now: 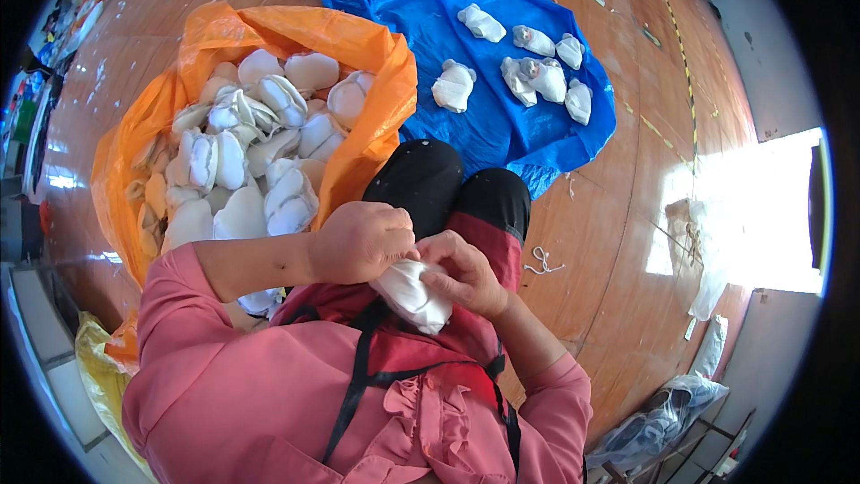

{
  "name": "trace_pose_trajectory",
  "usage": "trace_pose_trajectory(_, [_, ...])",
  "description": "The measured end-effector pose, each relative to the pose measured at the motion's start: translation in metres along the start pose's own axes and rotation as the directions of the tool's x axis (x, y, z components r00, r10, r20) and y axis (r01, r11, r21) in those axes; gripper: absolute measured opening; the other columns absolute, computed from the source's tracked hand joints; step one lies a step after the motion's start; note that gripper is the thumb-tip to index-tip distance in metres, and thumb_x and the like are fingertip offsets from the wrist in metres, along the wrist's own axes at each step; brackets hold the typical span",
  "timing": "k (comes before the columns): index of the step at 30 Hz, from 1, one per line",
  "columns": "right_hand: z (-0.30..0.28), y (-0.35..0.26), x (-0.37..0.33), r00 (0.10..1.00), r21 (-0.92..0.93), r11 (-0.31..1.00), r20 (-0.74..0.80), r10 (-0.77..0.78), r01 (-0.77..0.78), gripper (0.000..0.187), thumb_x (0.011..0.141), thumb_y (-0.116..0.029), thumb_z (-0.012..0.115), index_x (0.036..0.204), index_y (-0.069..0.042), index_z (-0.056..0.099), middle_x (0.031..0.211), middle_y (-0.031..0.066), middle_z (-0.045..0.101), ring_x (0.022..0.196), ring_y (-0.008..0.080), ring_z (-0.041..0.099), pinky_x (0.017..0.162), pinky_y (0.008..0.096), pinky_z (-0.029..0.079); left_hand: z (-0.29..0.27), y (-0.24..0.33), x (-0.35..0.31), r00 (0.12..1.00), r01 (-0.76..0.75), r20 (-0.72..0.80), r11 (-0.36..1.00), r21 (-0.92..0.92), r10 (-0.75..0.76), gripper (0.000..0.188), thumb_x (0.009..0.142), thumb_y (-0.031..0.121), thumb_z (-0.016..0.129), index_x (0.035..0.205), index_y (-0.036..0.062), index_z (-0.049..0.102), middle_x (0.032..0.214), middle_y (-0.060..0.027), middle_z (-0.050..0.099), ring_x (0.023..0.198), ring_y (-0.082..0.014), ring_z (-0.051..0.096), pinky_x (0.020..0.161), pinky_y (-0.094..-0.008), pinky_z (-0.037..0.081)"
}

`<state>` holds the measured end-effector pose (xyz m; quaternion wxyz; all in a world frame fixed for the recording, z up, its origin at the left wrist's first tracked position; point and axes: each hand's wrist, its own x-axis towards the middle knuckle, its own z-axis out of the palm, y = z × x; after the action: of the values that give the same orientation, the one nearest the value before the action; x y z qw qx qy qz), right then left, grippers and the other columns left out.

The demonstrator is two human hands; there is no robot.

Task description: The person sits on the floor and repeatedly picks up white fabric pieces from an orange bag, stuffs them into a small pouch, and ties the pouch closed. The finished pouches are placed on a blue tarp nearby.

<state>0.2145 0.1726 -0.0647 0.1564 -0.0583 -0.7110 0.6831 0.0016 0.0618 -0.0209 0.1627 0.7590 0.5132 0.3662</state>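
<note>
1 white bundle (414,301) sits over my lap (491,231), my right hand (468,274) pinching its 2 o'clock side between thumb and fingers, likely to steady it, my left hand (360,240) fisted at its 12; can't tell what those fingertips pinch. Orange sack (383,90) of padded pieces (240,213) at 10 o'clock, blue sheet (479,139) with similar bundles (453,90) at 1, probably both for easy reach.

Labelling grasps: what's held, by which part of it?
White fabric bundle: the right hand holds its upper right side, thumb against it; the left hand is closed at its upper end, fingertips hidden.
</note>
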Motion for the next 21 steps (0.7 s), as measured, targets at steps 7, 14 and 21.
trace_pose_trajectory(7, [0.013, 0.004, 0.026, 0.931, 0.086, 0.934, 0.157, 0.33, -0.346, 0.045, 0.08, -0.024, 0.085, 0.111, -0.007, 0.058, 0.108, 0.0037, 0.058, 0.104, 0.0156, 0.056, 0.092, 0.0296, 0.047, -0.011, -0.001, -0.006, 0.993, 0.058, 0.092, 0.99, 0.126, -0.07, 0.008, 0.083, 0.014, 0.069, 0.079, 0.01, 0.064, 0.075, -0.0077, 0.058, 0.066, -0.028, 0.063, 0.056, -0.0408, 0.049])
trace_pose_trajectory(14, [0.012, 0.034, 0.028, 0.871, 0.233, 0.839, 0.124, 0.476, -0.492, 0.04, 0.083, -0.022, 0.083, 0.109, -0.007, 0.057, 0.1, -0.0014, 0.058, 0.095, 0.0095, 0.054, 0.086, 0.0261, 0.047, 0.004, -0.022, -0.008, 0.947, 0.297, 0.096, 0.95, 0.101, -0.306, 0.015, 0.09, 0.016, 0.063, 0.077, 0.0101, 0.065, 0.07, -0.0087, 0.063, 0.067, -0.0321, 0.064, 0.058, -0.043, 0.049])
trace_pose_trajectory(21, [0.018, 0.037, 0.015, 0.885, 0.216, 0.864, -0.002, 0.466, -0.454, 0.032, 0.086, -0.021, 0.081, 0.099, -0.007, 0.055, 0.087, -0.003, 0.053, 0.08, 0.009, 0.051, 0.071, 0.026, 0.044, 0.018, -0.028, -0.009, 0.901, 0.427, 0.06, 0.903, 0.034, -0.429, 0.022, 0.091, 0.025, 0.064, 0.078, 0.0067, 0.062, 0.073, -0.0112, 0.066, 0.069, -0.0349, 0.065, 0.06, -0.0444, 0.049])
